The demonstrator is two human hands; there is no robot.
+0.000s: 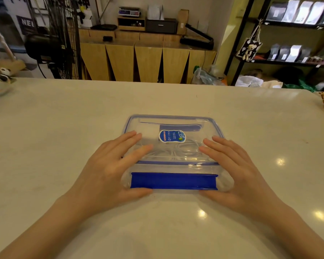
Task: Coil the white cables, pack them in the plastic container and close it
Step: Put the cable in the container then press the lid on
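- On the surface (176, 221), plastic container (171, 128) lidded, white cables (176, 151) coiled inside.
- Left hand (108, 165) flat, fingers straight, pressing the container's left side.
- Right hand (238, 169) likewise flat on its right side.

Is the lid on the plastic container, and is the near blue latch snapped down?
Lid on, covering the plastic container. The near blue latch hangs down its front; whether it has clicked, cannot tell.
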